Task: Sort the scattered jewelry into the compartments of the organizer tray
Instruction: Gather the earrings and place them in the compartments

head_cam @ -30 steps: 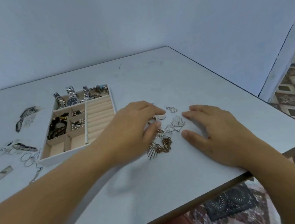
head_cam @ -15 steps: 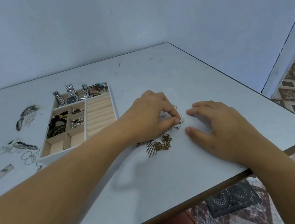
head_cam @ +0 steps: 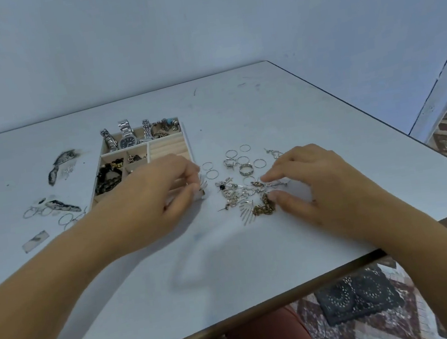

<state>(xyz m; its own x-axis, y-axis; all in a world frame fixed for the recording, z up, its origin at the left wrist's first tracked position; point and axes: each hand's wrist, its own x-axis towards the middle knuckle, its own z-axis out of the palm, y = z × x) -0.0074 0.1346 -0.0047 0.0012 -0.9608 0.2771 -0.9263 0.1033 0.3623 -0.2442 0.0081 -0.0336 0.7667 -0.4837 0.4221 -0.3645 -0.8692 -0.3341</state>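
The beige organizer tray (head_cam: pixel 167 145) sits mid-table, with watches (head_cam: pixel 126 140) in its back compartment and dark bracelets (head_cam: pixel 107 178) at its left. My left hand (head_cam: pixel 160 198) hovers over the tray's near right corner, pinching a silver fan-shaped earring (head_cam: pixel 204 186) between thumb and fingers. A pile of rings and earrings (head_cam: pixel 243 189) lies to the right of the tray, with several loose silver rings (head_cam: pixel 242 159) behind it. My right hand (head_cam: pixel 313 185) rests by the pile, fingertips touching a bronze chain piece (head_cam: pixel 265 208).
More hoops and patterned pieces (head_cam: pixel 55 210) lie scattered left of the tray, plus a dark clip (head_cam: pixel 59 166) and a small card (head_cam: pixel 35 241). The table's right edge (head_cam: pixel 383 129) and front edge (head_cam: pixel 264 307) are close. Patterned floor lies beyond.
My left hand has drawn back leftward from the pile to the tray's corner, carrying the fan-shaped earring. That uncovered the rings and earrings. My right hand stayed beside the pile.
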